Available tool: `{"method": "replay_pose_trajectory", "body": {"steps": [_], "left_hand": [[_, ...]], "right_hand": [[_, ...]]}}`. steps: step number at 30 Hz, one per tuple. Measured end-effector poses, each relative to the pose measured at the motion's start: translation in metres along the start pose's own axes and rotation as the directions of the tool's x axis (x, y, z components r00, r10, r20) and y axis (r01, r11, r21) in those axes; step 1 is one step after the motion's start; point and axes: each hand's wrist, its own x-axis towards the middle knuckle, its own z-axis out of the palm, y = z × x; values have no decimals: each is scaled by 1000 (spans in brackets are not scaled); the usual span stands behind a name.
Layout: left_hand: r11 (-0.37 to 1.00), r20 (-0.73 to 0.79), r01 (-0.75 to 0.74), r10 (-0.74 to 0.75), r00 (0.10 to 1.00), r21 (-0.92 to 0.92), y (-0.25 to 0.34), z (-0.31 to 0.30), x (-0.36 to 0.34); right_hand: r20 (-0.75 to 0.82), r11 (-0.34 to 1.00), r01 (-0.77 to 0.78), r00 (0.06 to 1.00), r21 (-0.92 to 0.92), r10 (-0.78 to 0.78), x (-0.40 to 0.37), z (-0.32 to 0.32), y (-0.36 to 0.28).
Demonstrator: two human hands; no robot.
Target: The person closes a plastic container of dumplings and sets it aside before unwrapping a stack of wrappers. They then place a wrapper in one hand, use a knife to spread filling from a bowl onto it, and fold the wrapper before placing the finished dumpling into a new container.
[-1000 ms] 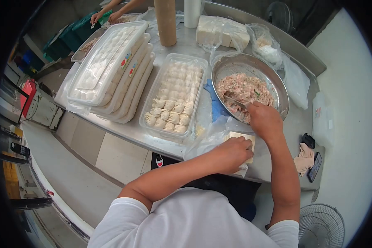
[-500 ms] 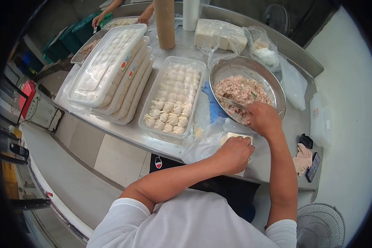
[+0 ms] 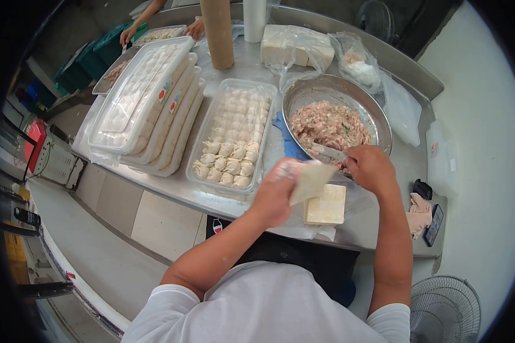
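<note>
My left hand is closed on a square dumpling wrapper, raised in the air and a little blurred. Just under and to the right of it, a stack of wrappers lies near the table edge. My right hand grips a flat metal spreader; its blade dips to the near side of the meat filling. That filling lies in a wide steel bowl. Left of the bowl, a clear plastic tray holds rows of folded dumplings.
Lidded trays of dumplings are piled at the left. Behind stand a brown roll, a white roll and bagged white blocks. Another person's hands work at the far left. A phone lies at right.
My left hand has risen from the stack and moved left, lifting a wrapper. The stack's top now shows. The spreader has shifted slightly lower in the bowl.
</note>
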Motion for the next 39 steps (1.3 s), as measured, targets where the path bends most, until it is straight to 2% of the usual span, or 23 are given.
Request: {"method": "replay_pose_trajectory", "body": {"steps": [2,3,5,6,7,9,10,12,13,15,16,19,21,22,24,25,27,31,33,37,39], "left_hand": [[900,58,-60,94,994,-432,18,-10,-6],[900,60,-56,90,994,-432,23,-13,-7],[808,-42,-63,47,998,-586,30,-16,-10],[853,-148,-114,43,988,-509,27,-14,-9],[851,-152,-117,44,987,-511,25,-11,-5],[922,-323,-88,-43,945,-378,24,-6,8],[920,-325,-91,-42,945,-382,26,-2,11],[869,-213,-30,-88,973,-494,33,7,15],[868,-212,-28,-91,973,-496,33,8,17],[802,-38,63,-106,994,-594,33,10,19],[803,-33,71,-113,993,-592,33,10,21],[850,-90,4,-60,994,-526,28,2,25],[892,-280,-129,3,960,-433,21,-6,22],[894,-277,-123,-2,961,-431,19,-8,21],[887,-273,-142,18,962,-439,17,-8,19],[886,-273,-146,23,962,-440,13,-9,19],[898,-290,-98,-34,956,-428,3,-8,23],[887,-305,-47,-109,946,-460,1,-5,26],[834,-224,-21,-124,967,-551,5,-3,25],[837,-223,-31,-110,969,-546,6,-5,25],[822,-174,3,-125,977,-570,13,4,23]], "right_hand": [[-27,975,-36,999,218,43,-4,-8,9],[-26,975,-40,999,219,47,-7,-9,15],[-227,938,64,974,341,16,-15,-10,23],[-225,938,66,974,341,13,-18,-13,22],[-253,943,71,967,326,15,-24,-20,19],[-279,948,77,960,308,12,-36,-28,12],[-299,945,99,954,313,-2,-43,-30,5],[-317,942,120,948,315,-15,-55,-25,-9],[-332,919,138,943,371,-7,-60,-17,-17],[-347,892,149,938,427,9,-65,0,-25],[-322,912,145,947,382,-16,-68,9,-25],[-257,940,120,966,320,-35,-75,5,-21],[-282,984,131,955,122,-92,-79,-12,-17],[-283,984,125,955,124,-86,-77,-12,-15],[-297,999,-15,955,47,28,-71,-13,-11],[-299,999,-11,954,45,23,-69,-10,-11],[-154,995,-19,988,-94,4,-62,-2,-13],[-163,999,1,987,-42,-8,-62,-2,-14],[-262,990,79,964,116,-46,-68,-5,-6],[-307,968,122,951,221,-50,-80,-3,-27],[-359,955,134,933,263,-32,-81,6,-39]]}}
